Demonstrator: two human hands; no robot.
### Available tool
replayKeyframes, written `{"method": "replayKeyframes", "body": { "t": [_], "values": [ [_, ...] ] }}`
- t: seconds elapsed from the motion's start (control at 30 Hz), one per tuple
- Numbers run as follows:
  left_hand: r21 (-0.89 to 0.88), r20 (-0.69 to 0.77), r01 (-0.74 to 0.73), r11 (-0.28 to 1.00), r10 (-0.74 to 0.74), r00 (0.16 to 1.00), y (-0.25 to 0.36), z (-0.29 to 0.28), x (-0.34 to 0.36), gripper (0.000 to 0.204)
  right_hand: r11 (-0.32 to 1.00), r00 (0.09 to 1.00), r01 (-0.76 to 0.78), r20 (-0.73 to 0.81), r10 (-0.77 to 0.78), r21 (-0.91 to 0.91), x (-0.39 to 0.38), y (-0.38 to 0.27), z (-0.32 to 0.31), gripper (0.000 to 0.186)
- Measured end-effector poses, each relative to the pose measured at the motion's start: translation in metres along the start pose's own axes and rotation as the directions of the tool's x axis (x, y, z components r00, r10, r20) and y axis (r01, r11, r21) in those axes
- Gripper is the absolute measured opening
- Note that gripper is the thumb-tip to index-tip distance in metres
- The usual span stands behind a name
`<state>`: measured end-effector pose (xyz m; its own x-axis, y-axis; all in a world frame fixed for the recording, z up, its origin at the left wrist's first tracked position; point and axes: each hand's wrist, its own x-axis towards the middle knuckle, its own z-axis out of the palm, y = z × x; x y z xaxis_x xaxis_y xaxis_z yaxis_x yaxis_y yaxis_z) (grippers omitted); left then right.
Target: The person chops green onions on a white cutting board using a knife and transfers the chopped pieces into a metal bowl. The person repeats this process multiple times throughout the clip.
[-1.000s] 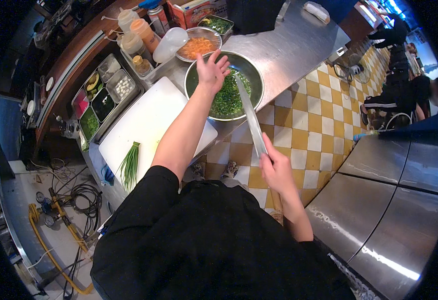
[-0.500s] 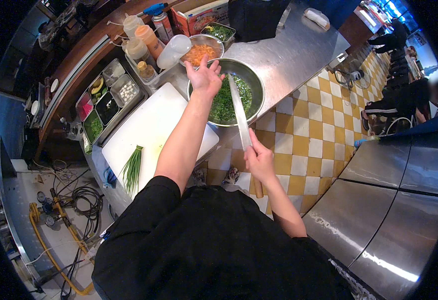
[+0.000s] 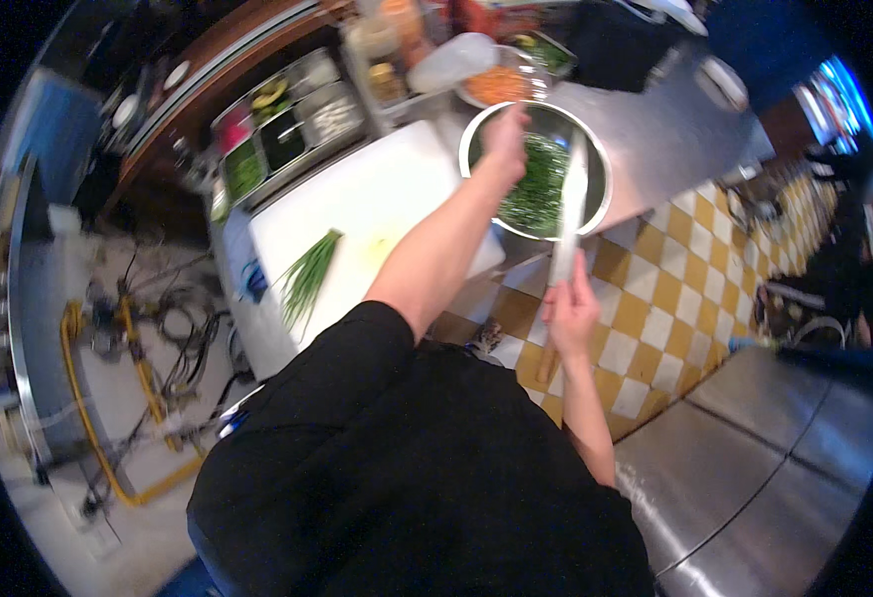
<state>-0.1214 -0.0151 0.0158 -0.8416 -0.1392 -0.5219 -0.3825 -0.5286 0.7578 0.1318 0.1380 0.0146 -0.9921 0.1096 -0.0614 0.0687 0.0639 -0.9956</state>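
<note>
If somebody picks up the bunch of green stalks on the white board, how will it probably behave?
The bunch of green stalks is probably light and floppy, since the stalks are long and thin. Its lower end may spread, because the stalks fan out there on the white board.

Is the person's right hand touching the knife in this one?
Touching. The head view shows the right hand gripping the knife, with the handle jutting out below the grip.
</note>
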Motion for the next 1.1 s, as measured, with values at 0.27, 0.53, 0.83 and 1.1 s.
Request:
{"method": "replayKeyframes", "body": {
  "t": [0.27, 0.53, 0.83, 1.1],
  "values": [
    [0.585, 0.459, -0.649, 0.486, 0.461, 0.759, 0.023, -0.074, -0.075, 0.050, 0.987, 0.988, -0.117, 0.085, 0.127, -0.114, 0.002, -0.022, -0.008, 0.055],
    [0.987, 0.124, -0.031, -0.155, 0.633, 0.765, 0.051, -0.303, -0.188, 0.059, 0.907, 0.908, 0.121, 0.414, 0.063, -0.404, -0.035, -0.014, 0.007, 0.049],
    [0.981, 0.193, -0.157, -0.113, 0.634, 0.748, 0.023, -0.359, -0.194, 0.031, 0.429, 0.670, 0.722, 0.703, -0.238, -0.543, 0.010, -0.012, 0.124, 0.045],
    [0.446, 0.114, -0.298, 0.844, 0.276, 0.954, 0.061, -0.376, -0.192, 0.021, 0.198, 0.557, 0.829, 0.805, -0.203, -0.524, 0.028, 0.001, 0.170, 0.053]
  ]
}}
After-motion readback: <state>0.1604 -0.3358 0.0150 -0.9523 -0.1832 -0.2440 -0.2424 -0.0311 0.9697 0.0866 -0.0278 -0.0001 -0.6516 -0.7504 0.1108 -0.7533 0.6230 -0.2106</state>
